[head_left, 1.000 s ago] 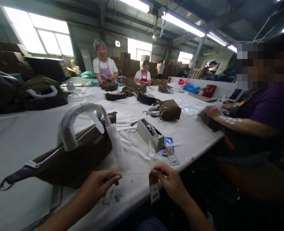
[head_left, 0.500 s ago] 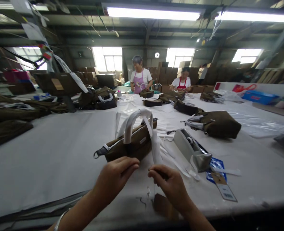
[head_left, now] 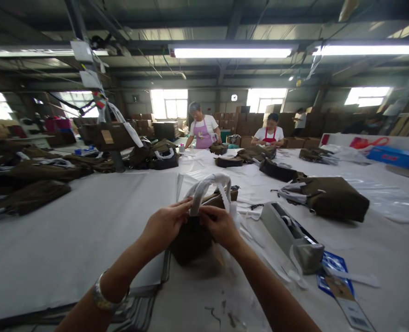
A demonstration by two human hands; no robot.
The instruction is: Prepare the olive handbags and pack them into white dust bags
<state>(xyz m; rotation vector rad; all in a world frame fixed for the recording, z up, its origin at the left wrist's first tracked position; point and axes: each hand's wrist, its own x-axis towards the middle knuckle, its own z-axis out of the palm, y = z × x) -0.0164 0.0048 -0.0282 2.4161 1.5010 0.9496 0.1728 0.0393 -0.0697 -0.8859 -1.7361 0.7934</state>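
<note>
An olive-brown bag (head_left: pixel 194 230) with white-wrapped handles (head_left: pixel 209 184) lies on the white table (head_left: pixel 87 216) right in front of me. My left hand (head_left: pixel 166 223) pinches the base of the near wrapped handle, fingers closed. My right hand (head_left: pixel 220 226) rests on the bag's top beside that handle, fingers curled on it; what it pinches is hidden. A brown hang tag (head_left: pixel 219 254) shows just below my right hand.
A grey tape dispenser (head_left: pixel 291 235) stands to the right, with blue cards and a tag (head_left: pixel 339 276) beyond it. More olive bags (head_left: pixel 329 198) lie across the table and at left (head_left: pixel 34 193). Two people (head_left: pixel 202 129) work at the far end.
The camera view has swung left and levelled. Both hands moved forward from the table edge onto the bag, and the left hand took hold of the wrapped handle.
</note>
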